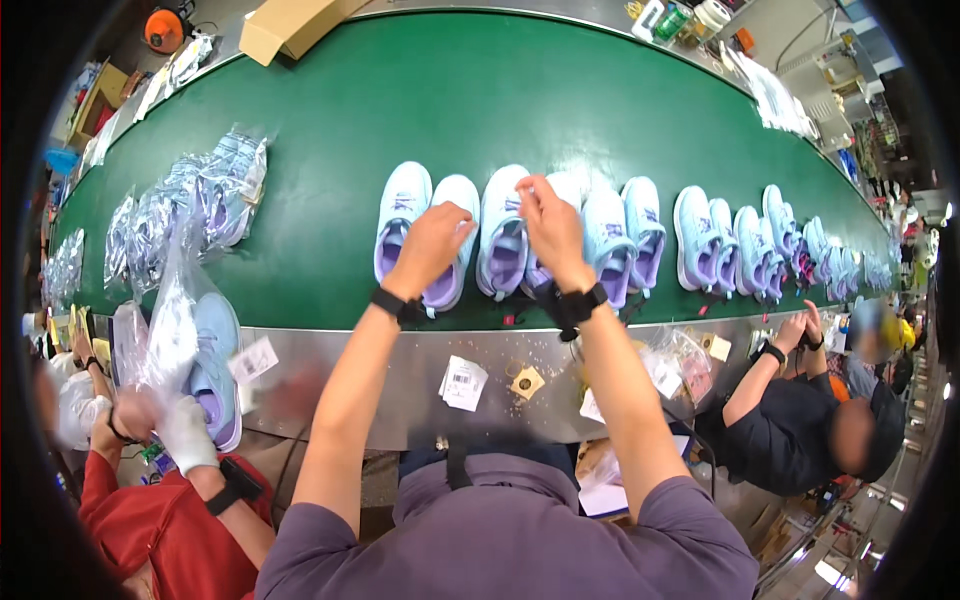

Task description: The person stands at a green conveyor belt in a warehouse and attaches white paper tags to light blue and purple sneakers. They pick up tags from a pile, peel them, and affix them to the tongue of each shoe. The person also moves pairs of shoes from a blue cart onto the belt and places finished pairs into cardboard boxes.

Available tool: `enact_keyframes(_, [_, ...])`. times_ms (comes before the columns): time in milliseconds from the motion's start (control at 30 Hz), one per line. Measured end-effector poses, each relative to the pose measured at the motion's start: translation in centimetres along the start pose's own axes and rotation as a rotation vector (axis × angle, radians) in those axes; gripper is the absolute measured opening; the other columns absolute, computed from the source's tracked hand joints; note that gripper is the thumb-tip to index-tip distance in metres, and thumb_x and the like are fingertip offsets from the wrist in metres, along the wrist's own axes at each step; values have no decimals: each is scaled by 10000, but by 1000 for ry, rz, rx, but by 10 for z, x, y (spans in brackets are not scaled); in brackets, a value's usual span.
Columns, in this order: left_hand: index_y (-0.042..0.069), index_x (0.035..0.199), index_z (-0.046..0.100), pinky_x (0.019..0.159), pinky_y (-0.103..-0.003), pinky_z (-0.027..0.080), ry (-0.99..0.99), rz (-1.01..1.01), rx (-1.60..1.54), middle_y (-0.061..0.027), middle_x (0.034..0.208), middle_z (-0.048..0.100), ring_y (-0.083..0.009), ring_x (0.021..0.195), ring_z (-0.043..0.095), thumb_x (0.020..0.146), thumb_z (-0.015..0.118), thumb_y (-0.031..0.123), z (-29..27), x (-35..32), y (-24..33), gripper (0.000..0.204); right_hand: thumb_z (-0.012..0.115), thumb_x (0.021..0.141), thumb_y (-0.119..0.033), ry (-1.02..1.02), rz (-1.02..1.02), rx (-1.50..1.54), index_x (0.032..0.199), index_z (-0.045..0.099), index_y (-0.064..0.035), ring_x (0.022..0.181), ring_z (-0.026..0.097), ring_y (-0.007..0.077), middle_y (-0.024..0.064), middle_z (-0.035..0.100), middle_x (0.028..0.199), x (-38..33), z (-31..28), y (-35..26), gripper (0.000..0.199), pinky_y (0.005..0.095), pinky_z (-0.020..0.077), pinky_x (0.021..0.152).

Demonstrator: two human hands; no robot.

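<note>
Cardboard box [290, 25] at far edge of green conveyor belt [470, 100]. Bagged shoes [215, 195] piled left. Paper tags [462, 383] on steel ledge [400, 365].

Purple short-sleeved shirt [520, 540], black wristbands [398, 305] on both wrists.

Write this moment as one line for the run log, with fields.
left hand: on pale blue shoe | right hand: touching next shoe | place: green conveyor belt | co-workers both sides

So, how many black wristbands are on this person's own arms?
2. The left wristband sits at the left wrist, the right wristband at the right wrist. Both show fully, and neither forearm hides more.
</note>
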State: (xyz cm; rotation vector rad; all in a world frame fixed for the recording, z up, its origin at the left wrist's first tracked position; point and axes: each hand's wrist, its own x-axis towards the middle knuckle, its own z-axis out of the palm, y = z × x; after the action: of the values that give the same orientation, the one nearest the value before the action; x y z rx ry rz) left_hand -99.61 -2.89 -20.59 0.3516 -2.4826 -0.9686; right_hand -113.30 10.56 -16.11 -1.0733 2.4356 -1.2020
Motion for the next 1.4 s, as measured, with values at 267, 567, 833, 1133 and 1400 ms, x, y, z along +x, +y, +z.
enact_keyframes(267, [18, 735, 700, 668, -371, 514, -690, -116, 151, -145, 728, 671, -277, 704, 655, 647, 634, 40, 18, 52, -74, 113, 542, 790, -137, -154, -721, -772, 944, 492, -123, 600, 624, 236, 55, 571, 738, 56, 30, 33, 163, 357, 470, 451])
enact_keyframes(567, [38, 755, 691, 647, -374, 499, -362, -210, -4, -147, 714, 657, -291, 662, 638, 708, 626, 74, 7, 21, -64, 88, 547, 793, -164, -389, -733, -702, 901, 550, -111, 582, 635, 255, 57, 605, 605, 37, 63, 37, 120, 379, 472, 477])
enact_keyframes(833, [30, 772, 684, 610, -356, 480, -173, -414, -194, -149, 707, 651, -278, 653, 634, 722, 632, 89, 0, 13, -44, 93, 556, 805, -199, -380, -456, -351, 859, 626, -136, 706, 627, 277, 76, 628, 799, 33, 76, 36, 109, 413, 478, 537])
enact_keyframes(1133, [-14, 738, 573, 587, -449, 459, 145, -71, 215, -184, 695, 586, -376, 686, 576, 716, 544, 25, 24, 5, -35, 54, 510, 836, -75, -228, -486, -224, 1080, 459, -30, 770, 599, 335, 146, 501, 1031, 37, 75, 31, 253, 426, 493, 644])
enact_keyframes(1400, [-34, 895, 661, 522, -209, 413, 25, -725, -539, -34, 714, 619, -78, 600, 541, 791, 600, 42, 5, -4, -40, 143, 528, 805, 2, -244, -586, -49, 1130, 469, -32, 800, 596, 357, 150, 503, 1095, 39, 74, 23, 333, 374, 513, 637])
